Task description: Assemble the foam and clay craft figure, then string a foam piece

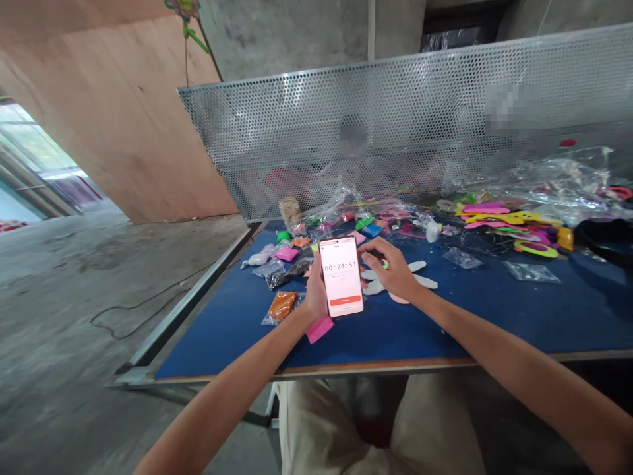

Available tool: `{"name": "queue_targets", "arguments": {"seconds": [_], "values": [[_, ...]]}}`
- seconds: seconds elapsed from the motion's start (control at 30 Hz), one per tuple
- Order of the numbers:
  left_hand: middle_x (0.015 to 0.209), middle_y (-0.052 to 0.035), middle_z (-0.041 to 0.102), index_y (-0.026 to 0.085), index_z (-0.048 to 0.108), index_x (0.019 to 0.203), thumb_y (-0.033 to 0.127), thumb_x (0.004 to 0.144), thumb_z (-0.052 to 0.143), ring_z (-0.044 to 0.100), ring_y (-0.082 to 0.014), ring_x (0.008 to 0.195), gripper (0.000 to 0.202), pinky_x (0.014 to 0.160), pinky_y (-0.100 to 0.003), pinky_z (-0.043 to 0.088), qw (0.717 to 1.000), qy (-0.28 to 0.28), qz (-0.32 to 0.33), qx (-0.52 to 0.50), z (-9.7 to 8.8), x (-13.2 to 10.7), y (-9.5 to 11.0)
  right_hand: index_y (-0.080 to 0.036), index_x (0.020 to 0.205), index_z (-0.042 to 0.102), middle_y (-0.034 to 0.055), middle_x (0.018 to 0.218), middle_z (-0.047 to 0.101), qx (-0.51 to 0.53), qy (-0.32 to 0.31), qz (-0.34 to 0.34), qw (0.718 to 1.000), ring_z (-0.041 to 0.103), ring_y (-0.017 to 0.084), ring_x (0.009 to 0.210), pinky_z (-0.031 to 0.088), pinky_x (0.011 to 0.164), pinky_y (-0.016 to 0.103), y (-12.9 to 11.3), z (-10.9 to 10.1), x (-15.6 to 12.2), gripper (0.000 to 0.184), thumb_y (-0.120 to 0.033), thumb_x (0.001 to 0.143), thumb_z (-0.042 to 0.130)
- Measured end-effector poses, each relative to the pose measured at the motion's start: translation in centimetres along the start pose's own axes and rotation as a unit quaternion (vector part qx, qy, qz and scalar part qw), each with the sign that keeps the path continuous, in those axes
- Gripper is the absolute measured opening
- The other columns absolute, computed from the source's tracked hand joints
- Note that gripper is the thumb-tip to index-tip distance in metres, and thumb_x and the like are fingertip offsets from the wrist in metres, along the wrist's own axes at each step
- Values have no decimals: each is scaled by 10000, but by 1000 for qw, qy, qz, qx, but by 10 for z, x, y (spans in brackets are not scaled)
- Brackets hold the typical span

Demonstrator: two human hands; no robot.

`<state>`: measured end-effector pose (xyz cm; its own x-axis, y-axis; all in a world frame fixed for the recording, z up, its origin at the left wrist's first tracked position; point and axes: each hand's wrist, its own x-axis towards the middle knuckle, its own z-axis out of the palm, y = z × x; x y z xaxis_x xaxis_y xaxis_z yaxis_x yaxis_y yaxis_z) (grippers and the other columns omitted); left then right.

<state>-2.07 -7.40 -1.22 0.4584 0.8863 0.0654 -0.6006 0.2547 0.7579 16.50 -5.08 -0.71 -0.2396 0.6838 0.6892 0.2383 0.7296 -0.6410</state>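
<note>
My left hand is closed around a smartphone, which is held upright over the table with its lit screen facing me. The screen reads 00:24:51 above a red bar. Beside the phone's upper right edge is my right hand, its fingers bent and apart with nothing seen in them. Whether its fingertips touch the phone I cannot tell. White flat cut-out pieces lie beneath and behind the right hand. A pink piece lies below my left hand, near an orange-brown packet.
Small bagged coloured packets are scattered on the blue table. Colourful flat cut-outs and clear plastic bags are heaped at the right, near a black object. A perforated metal panel stands along the back.
</note>
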Motion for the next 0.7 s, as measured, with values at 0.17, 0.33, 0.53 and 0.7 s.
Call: {"name": "queue_targets", "arguments": {"seconds": [0.17, 0.33, 0.53, 0.7], "values": [[1057, -195, 706, 75, 615, 1236, 749, 886, 278, 714, -329, 794, 831, 699, -452, 565, 1000, 2, -4, -7, 0, 0, 0, -219, 989, 645, 51, 926, 606, 0, 9, -3, 1000, 598, 177, 802, 461, 653, 296, 3, 2, 0, 189, -328, 945, 497], [1034, -188, 704, 75, 624, 1211, 740, 893, 274, 708, -316, 788, 816, 707, -440, 556, 1000, -10, 0, -7, -2, 1, 0, -222, 1006, 652, 58, 951, 616, -5, 5, -3, 1000, 600, 185, 828, 464, 678, 312, 4, 2, 1, 200, -331, 949, 494], [951, -177, 700, 59, 628, 1183, 753, 883, 266, 688, -271, 720, 838, 689, -397, 544, 998, -45, 7, -38, 3, -5, 3, -225, 1023, 656, 58, 952, 624, -45, 33, -6, 998, 573, 184, 777, 445, 662, 321, 5, -9, 6, 241, -374, 963, 476], [1019, -182, 707, 94, 615, 1218, 726, 880, 350, 707, -323, 810, 764, 713, -434, 563, 1000, -13, -20, -2, -4, -32, 26, -224, 1052, 654, 71, 1000, 611, -96, 40, -37, 994, 572, 198, 815, 463, 704, 340, 18, -37, 17, 254, -399, 956, 498]]}}
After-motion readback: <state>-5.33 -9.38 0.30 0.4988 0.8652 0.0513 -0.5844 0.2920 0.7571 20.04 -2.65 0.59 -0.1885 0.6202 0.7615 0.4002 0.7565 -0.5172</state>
